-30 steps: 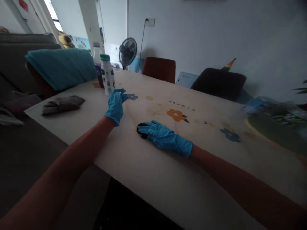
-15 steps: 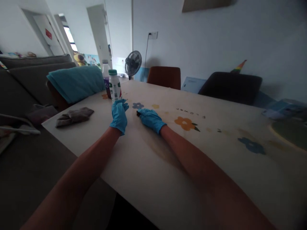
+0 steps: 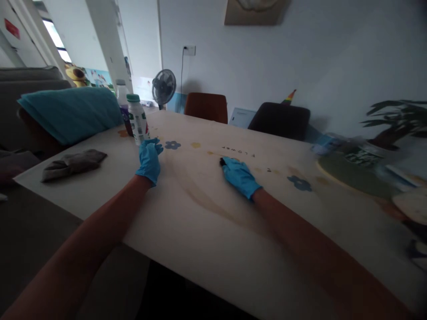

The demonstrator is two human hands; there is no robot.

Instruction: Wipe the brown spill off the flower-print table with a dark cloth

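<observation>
Both of my hands wear blue gloves. My right hand [image 3: 238, 176] lies flat on the cream flower-print table [image 3: 213, 222], pressing down a small dark pad or cloth [image 3: 222, 162] that shows only at the fingertips. My left hand [image 3: 149, 159] rests on its edge on the table with the fingers loosely curled, holding nothing. Just beyond it stands a white bottle with a green cap [image 3: 136, 119], close to the fingertips but apart from them. A wet streak runs across the table between my arms.
A grey rag [image 3: 71, 163] lies near the table's left corner. A second bottle [image 3: 122, 100] stands behind the white one. A teal cushion [image 3: 70, 111], a fan [image 3: 163, 86], two chairs [image 3: 207, 106] and blurred items with a plant at right [image 3: 360, 162] surround the table.
My right hand has slid the dark pad to the right across the table, after first pushing it far forward toward the bottle. My left hand has stayed by the bottle. The view has shifted.
</observation>
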